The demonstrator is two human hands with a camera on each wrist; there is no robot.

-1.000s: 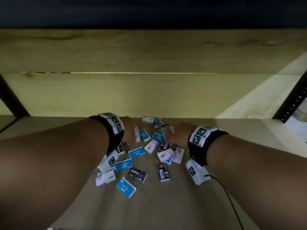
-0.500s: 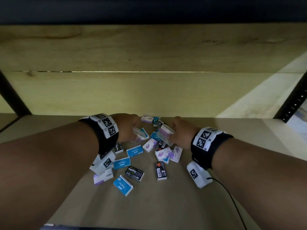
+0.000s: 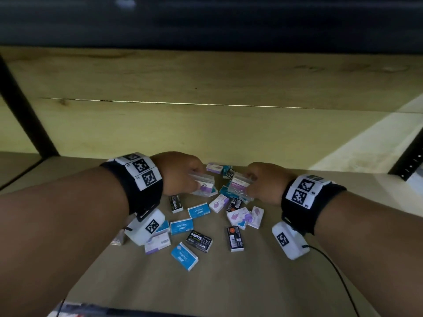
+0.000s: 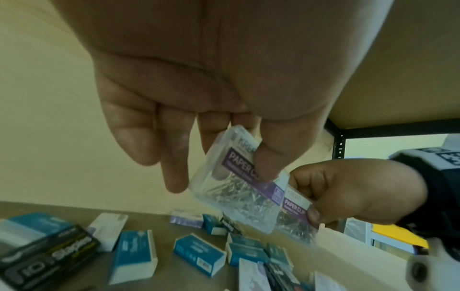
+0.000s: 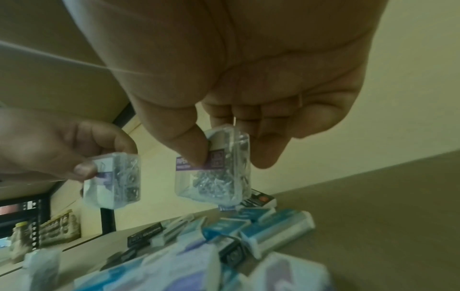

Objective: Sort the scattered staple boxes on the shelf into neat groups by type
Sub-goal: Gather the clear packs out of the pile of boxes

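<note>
Left hand [image 3: 180,173] pinches a clear paper-clip box [image 4: 239,179] between thumb and fingers, lifted off the shelf [image 3: 229,282]. Right hand [image 3: 263,183] pinches a second clear box [image 5: 214,167] likewise, just beside the first. Blue, black and purple-white staple boxes [image 3: 184,256] lie scattered below, toward 6 o'clock of both hands.

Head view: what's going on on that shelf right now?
A person is sorting small boxes on a wooden shelf. Each hand holds a clear paper clip box lifted off the pile: the left hand pinches one between thumb and fingers, and the right hand pinches another. Below them the blue, black and white-purple staple boxes lie scattered and mixed, with no neat groups in view.
</note>
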